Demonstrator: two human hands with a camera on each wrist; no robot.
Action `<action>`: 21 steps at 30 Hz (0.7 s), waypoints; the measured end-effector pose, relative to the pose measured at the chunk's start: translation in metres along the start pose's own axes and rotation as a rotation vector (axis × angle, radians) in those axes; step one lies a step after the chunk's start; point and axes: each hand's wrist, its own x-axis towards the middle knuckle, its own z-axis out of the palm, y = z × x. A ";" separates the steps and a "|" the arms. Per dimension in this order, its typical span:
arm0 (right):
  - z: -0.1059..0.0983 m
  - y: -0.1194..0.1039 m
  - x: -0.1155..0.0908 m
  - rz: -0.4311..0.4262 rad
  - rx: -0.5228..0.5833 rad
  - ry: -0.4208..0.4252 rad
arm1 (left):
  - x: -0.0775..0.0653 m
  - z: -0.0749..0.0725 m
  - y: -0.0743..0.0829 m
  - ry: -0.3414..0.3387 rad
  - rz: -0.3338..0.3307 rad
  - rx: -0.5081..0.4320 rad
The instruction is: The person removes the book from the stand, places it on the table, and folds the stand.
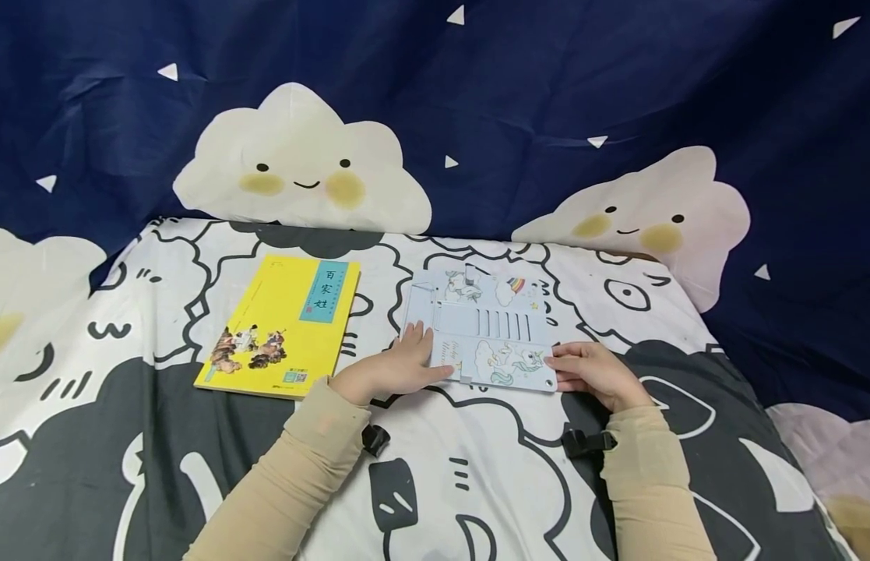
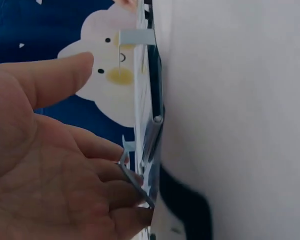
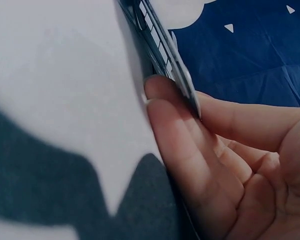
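Observation:
A pale blue book stand with unicorn and rainbow prints and a row of slots lies flat on the bedding in the head view. At its left part is my left hand, fingers straight against the stand, thumb apart near the lower edge. In the left wrist view the fingertips touch a thin bent flap of the stand. My right hand pinches the lower right corner, thumb above and fingers beneath; the right wrist view shows the stand's thin edge between them.
A yellow book with a blue title label lies left of the stand. The sheep-patterned bedding covers the surface beneath. Behind it hangs dark blue cloth with smiling clouds.

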 end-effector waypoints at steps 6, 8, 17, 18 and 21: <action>-0.001 0.001 0.000 -0.006 0.002 -0.004 | -0.004 -0.012 -0.007 -0.078 0.015 -0.043; -0.001 0.002 0.001 -0.006 0.000 -0.005 | -0.006 -0.014 -0.008 -0.098 0.009 -0.041; -0.001 0.001 0.001 -0.001 -0.001 0.005 | -0.008 -0.015 -0.008 -0.146 0.009 -0.001; -0.001 0.001 0.001 -0.001 0.000 0.005 | -0.007 -0.014 -0.008 -0.147 0.012 0.010; -0.001 0.001 0.000 -0.002 0.002 0.004 | -0.005 -0.013 -0.009 -0.147 0.021 0.052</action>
